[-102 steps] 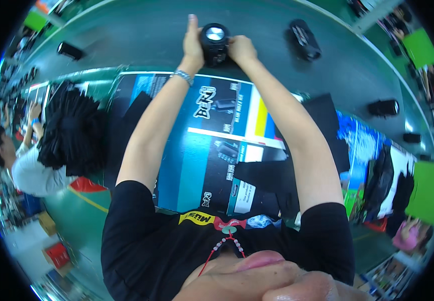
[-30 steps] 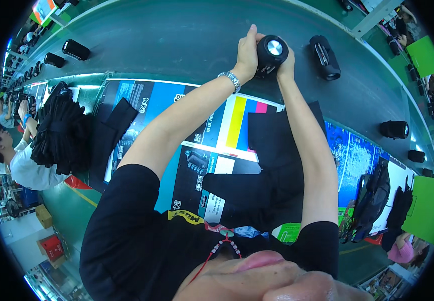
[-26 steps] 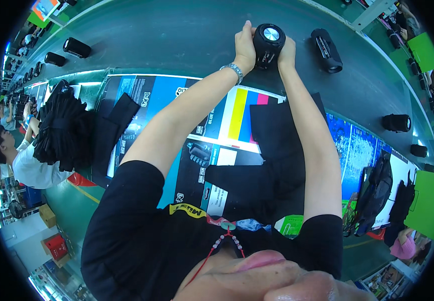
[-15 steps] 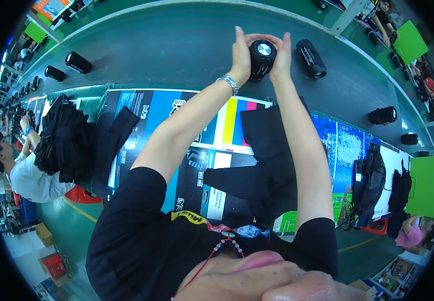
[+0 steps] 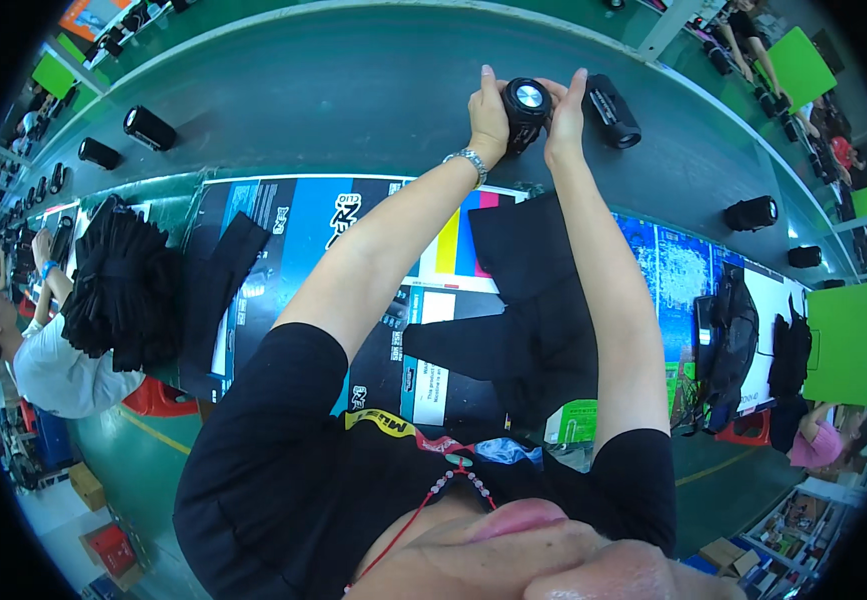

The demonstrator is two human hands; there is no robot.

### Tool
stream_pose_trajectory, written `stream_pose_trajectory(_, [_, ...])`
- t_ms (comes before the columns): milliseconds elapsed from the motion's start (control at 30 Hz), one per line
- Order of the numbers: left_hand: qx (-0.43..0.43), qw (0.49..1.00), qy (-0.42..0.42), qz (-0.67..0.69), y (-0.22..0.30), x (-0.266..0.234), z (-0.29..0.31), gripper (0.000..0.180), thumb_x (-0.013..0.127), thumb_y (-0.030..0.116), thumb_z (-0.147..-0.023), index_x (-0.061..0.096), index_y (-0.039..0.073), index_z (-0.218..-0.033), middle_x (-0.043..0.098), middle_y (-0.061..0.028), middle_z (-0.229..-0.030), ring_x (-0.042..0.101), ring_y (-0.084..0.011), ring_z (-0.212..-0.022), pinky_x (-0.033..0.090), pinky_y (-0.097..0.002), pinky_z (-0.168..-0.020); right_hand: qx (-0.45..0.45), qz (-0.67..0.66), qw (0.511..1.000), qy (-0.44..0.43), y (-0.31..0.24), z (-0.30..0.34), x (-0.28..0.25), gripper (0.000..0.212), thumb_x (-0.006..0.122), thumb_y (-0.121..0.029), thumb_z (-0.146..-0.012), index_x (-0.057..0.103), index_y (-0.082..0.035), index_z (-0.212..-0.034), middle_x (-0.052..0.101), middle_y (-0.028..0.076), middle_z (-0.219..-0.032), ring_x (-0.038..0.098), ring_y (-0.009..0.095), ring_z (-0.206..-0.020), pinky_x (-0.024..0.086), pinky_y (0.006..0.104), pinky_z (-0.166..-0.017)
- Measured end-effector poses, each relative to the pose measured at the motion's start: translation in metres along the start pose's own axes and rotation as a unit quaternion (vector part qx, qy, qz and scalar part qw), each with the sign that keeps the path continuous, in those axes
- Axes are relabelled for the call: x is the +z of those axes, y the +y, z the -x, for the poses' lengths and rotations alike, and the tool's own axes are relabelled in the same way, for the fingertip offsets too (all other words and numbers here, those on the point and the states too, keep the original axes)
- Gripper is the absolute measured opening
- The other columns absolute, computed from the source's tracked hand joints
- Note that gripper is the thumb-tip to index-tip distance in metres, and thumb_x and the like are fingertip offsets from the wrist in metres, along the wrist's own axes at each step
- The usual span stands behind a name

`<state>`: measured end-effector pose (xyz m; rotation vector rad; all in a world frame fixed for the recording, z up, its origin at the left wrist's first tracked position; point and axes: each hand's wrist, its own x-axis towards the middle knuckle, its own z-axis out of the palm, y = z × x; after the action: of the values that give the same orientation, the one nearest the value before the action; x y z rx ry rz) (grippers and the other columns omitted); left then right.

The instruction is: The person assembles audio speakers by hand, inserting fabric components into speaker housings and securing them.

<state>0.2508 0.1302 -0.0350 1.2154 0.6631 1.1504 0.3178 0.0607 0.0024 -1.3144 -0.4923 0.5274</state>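
Observation:
A black cylindrical speaker (image 5: 521, 135) with a shiny silver disc on its end stands upright at the far side of the bench, on the dark belt. My left hand (image 5: 490, 118) wraps its left side, thumb pointing up; a silver chain bracelet is on that wrist. At its right side my right hand (image 5: 565, 125) curls its fingers toward the back of the speaker, the palm slightly off it. The fingers behind the speaker are partly hidden. Just right of my right hand a second black speaker (image 5: 614, 112) lies on its side.
More speakers lie on the belt (image 5: 303, 110), one at left (image 5: 150, 128) and one at right (image 5: 750, 213). Black cloth pieces (image 5: 523, 270) cover part of the printed bench top. A black cloth bundle (image 5: 118, 285) sits at left, near a seated co-worker (image 5: 63, 365).
My right palm has come slightly away from the speaker, and its fingers reach less far around the back. My left hand keeps its grip. The whole view has shifted a little.

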Motion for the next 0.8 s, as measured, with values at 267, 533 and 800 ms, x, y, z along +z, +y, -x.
stream_pose_trajectory(267, [-0.251, 0.962, 0.011, 0.104, 0.032, 0.006, -0.019, 0.078, 0.020, 0.063, -0.096, 0.065, -0.002, -0.094, 0.066, -0.0109, -0.076, 0.065, -0.0193, -0.069, 0.053, -0.0329, -0.068, -0.099, 0.192, 0.975, -0.056, 0.026, 0.047, -0.050, 0.062, 0.068, -0.034, -0.088, 0.047, 0.010, -0.126, 0.056, 0.025, -0.124, 0.055, 0.027, -0.120, 0.044, 0.0338, -0.097])
stream_pose_trajectory(533, [-0.244, 0.941, -0.217, 0.092, 0.112, -0.012, 0.041, 0.076, 0.028, 0.066, -0.094, 0.060, -0.001, -0.107, 0.066, -0.0124, -0.092, 0.065, -0.0171, -0.088, 0.053, -0.0292, -0.079, -0.058, 0.039, 0.995, -0.076, -0.015, 0.080, -0.009, 0.053, 0.048, -0.048, -0.097, 0.059, 0.002, -0.108, 0.058, 0.003, -0.086, 0.052, 0.009, -0.078, 0.043, 0.0240, -0.071])
stream_pose_trajectory(800, [-0.120, 0.974, -0.186, 0.056, 0.150, -0.034, 0.060, 0.058, 0.045, 0.057, -0.095, 0.063, 0.001, -0.097, 0.065, -0.0065, -0.086, 0.063, -0.0117, -0.075, 0.051, -0.0250, -0.067, -0.123, -0.048, 0.987, -0.086, -0.044, 0.113, 0.022, 0.043, 0.052, -0.036, -0.097, 0.060, 0.005, -0.108, 0.062, 0.008, -0.090, 0.055, 0.012, -0.080, 0.045, 0.0256, -0.071])
